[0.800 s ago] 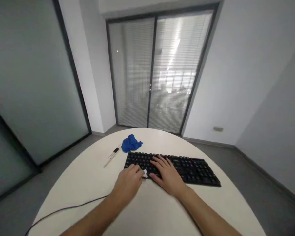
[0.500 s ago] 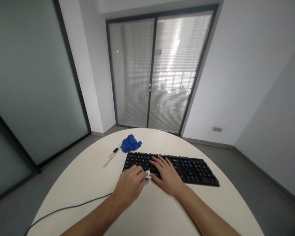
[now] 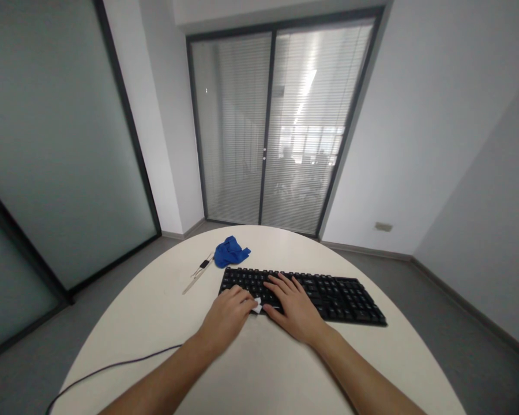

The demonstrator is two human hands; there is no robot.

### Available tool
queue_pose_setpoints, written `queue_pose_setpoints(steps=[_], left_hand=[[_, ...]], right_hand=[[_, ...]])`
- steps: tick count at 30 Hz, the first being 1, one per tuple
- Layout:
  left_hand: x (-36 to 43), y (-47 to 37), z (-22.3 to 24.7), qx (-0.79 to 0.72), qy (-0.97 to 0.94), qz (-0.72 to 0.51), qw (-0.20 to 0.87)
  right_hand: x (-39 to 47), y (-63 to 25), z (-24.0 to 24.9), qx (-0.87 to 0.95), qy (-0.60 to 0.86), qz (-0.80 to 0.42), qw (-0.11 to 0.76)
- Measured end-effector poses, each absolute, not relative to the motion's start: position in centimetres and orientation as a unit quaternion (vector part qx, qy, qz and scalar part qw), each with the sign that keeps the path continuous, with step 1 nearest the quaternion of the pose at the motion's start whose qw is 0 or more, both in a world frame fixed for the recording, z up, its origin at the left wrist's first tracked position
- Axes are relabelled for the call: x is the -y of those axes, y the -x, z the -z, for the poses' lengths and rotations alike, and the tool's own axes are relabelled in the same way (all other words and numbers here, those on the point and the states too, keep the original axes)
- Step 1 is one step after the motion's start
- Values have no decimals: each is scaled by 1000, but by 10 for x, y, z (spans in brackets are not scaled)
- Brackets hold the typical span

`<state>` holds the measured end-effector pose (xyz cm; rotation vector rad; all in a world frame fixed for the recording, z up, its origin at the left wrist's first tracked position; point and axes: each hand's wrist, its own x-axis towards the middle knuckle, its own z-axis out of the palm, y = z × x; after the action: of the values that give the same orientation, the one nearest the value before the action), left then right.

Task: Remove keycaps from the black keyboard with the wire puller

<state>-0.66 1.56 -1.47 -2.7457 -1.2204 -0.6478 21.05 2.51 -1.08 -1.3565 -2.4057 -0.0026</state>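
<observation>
A black keyboard [image 3: 346,297] lies across the round table, its left part under both hands. My left hand [image 3: 227,314] is closed on a small white piece [image 3: 258,305], perhaps paper or cloth, at the keyboard's front edge. My right hand [image 3: 294,305] lies on the keys with its fingers spread, its thumb close to the white piece. Beyond the keyboard's left end sits a crumpled blue cloth [image 3: 230,252]. Left of the cloth is a thin pale tool [image 3: 194,281] beside a small item with a black middle [image 3: 205,264].
The pale round table [image 3: 142,311] has a curved far edge. A dark cable [image 3: 121,363] runs from under the left forearm to the table's left edge. Behind stand a glass door with blinds [image 3: 303,127] and white walls.
My left hand has shifted slightly left and its fingers lie flatter over the keyboard's edge. The white piece has moved a little left with it. The right hand has hardly moved.
</observation>
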Motion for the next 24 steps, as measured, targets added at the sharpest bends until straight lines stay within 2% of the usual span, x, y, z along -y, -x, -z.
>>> queue_pose_setpoints(steps=[6,11,17,24], left_hand=[[-15,6,12,348,909,224,55],[-24,19,8,465,835,283,84],[-33,26,13,491,844,213,44],[-32,27,10,495,841,218,20]], right_hand=[[-26,-213,11,856,481,2,191],[-26,-214,12,857,481,4,188],[-26,-213,12,856,484,-1,184],[-26,-213,11,856,483,1,183]])
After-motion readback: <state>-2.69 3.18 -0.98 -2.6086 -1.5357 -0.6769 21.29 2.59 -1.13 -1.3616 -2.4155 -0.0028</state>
